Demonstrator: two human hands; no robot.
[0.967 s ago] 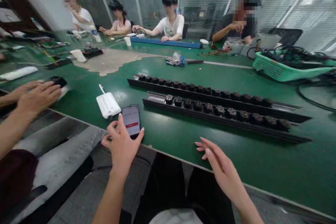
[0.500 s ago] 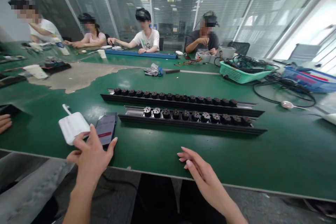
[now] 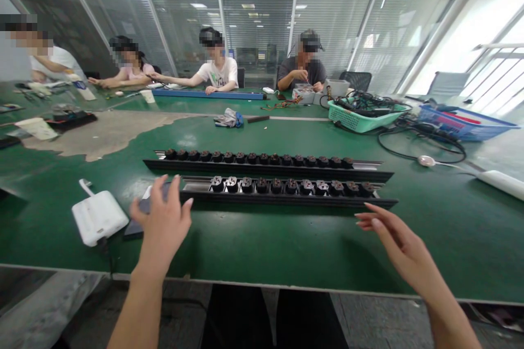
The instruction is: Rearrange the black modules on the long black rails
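Two long black rails lie across the green table (image 3: 266, 245). The near rail (image 3: 286, 196) carries a row of small dark socket parts, and so does the far rail (image 3: 266, 166). My left hand (image 3: 164, 221) hovers open, fingers stretched, just at the near rail's left end and over a dark phone (image 3: 137, 221), which it mostly hides. My right hand (image 3: 395, 245) is open with fingers apart, close to the near rail's right end. Neither hand holds anything.
A white box-shaped device (image 3: 98, 217) with a cable sits left of my left hand. Farther back are a crumpled cloth (image 3: 228, 118), a teal basket (image 3: 364, 117) of cables, a blue tray (image 3: 470, 122) and a looped black cable (image 3: 421, 144). Several people work at the table's far side.
My left hand left the phone and moved up toward the near rail's left end. My right hand swung right toward the rail's right end. The view shifted right.
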